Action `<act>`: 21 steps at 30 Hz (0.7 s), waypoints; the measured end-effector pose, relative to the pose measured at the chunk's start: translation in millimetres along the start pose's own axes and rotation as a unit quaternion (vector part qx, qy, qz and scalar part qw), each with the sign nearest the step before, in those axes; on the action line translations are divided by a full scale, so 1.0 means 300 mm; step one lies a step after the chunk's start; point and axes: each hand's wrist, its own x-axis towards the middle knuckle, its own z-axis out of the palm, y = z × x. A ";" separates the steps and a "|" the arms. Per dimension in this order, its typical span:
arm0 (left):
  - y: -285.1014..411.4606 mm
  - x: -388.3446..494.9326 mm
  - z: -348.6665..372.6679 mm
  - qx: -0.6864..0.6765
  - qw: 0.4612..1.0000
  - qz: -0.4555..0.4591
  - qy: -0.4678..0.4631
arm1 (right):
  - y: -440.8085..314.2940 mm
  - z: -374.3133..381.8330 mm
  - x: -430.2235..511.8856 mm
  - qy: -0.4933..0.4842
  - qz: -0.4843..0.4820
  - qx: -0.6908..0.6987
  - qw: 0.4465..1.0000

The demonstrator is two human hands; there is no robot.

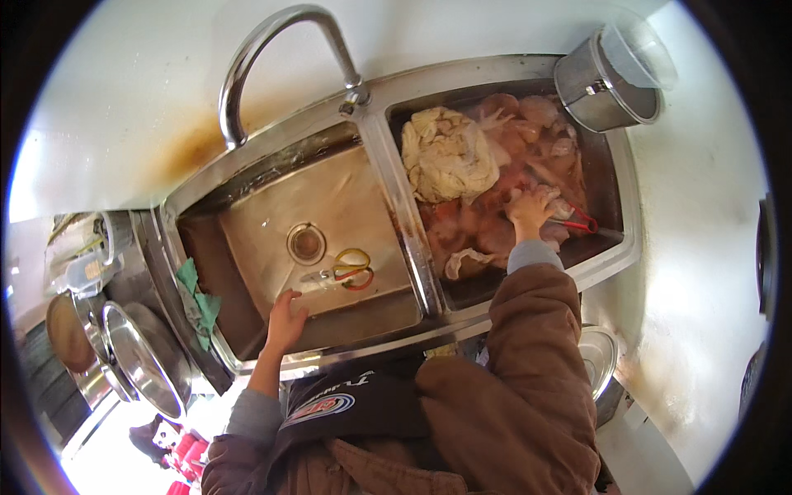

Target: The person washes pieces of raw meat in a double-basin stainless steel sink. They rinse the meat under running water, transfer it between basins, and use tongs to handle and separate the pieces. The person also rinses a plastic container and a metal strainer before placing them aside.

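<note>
In the right basin of a steel double sink (408,204), raw poultry pieces (495,223) lie in cloudy reddish water. My right hand (531,211) reaches down among them, its fingers against a pale piece of meat (560,207); whether they grip it is unclear. Just right of that hand lies a red-handled tool (580,221), its other end hidden by meat. My left hand (286,323) hovers over the left basin, holding nothing, fingers apart. Kitchen scissors (351,270) with one yellow and one red handle rest on that basin's floor, near the drain (306,243).
A pale, crumpled mass (450,154) sits at the right basin's back left. The chrome faucet (278,25) arches behind the sink. A metal canister (606,86) stands at the back right corner. A green cloth (197,303) drapes the left rim, near steel bowls (145,359).
</note>
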 end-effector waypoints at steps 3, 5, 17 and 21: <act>0.033 0.008 -0.019 -0.025 1.000 -0.010 0.006 | 0.021 0.011 -0.023 0.004 -0.034 -0.003 0.999; 0.070 0.029 -0.035 -0.057 0.998 -0.019 0.003 | 0.040 -0.015 -0.045 0.010 -0.072 0.054 0.996; 0.500 0.265 -0.197 -0.197 0.949 0.237 -0.073 | -0.409 -0.477 -0.527 -0.322 -0.337 0.696 0.546; 0.468 0.327 -0.300 -0.313 0.927 0.131 -0.162 | -0.702 -0.497 -0.564 -0.332 -0.349 0.633 0.606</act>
